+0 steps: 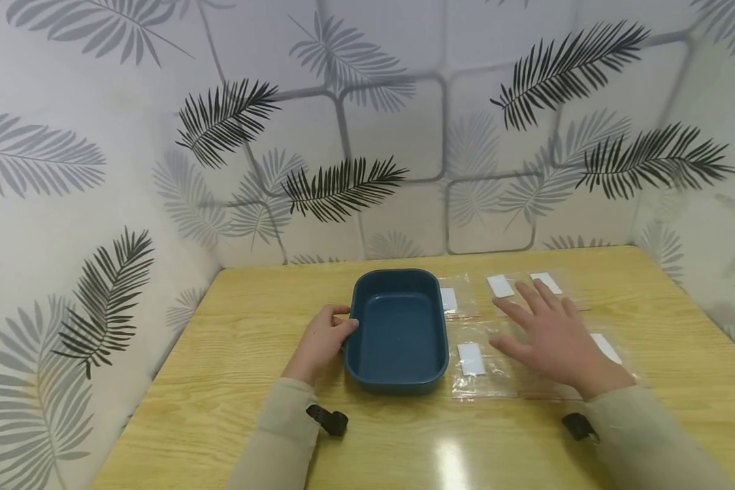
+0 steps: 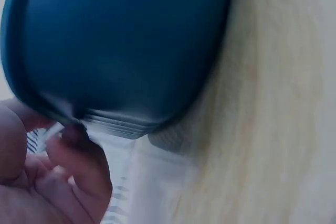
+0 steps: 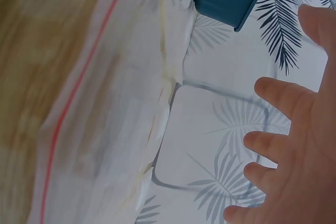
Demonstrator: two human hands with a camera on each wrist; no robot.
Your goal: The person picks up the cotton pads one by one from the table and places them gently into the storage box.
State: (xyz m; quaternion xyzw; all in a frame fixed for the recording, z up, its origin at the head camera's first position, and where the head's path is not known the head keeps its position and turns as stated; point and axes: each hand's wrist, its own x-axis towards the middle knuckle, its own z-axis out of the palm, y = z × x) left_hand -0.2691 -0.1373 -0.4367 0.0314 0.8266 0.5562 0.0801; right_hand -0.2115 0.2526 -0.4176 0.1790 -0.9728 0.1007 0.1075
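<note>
A dark blue rectangular plastic bin [image 1: 398,388] with rounded corners stands on the table, its inside bare. At its left rim, my left hand [image 1: 320,340] pinches the edge between thumb and fingers; the left wrist view shows the fingertips at the rim of the bin [image 2: 115,35]. My right hand [image 1: 548,333] hovers with spread fingers over clear zip bags with white labels, holding nothing. One zip bag [image 1: 496,381] lies right of the bin, and another bag [image 1: 465,282] lies behind it. In the right wrist view a bag's red seal line [image 3: 79,82] runs close below the hand.
The wooden table [image 1: 233,340] extends to both sides of the bin. Behind it rises a wall [image 1: 398,211] with a leaf pattern. More white labels [image 1: 499,286] show through bags at the back right. A dark strap [image 1: 327,420] sits at the left wrist.
</note>
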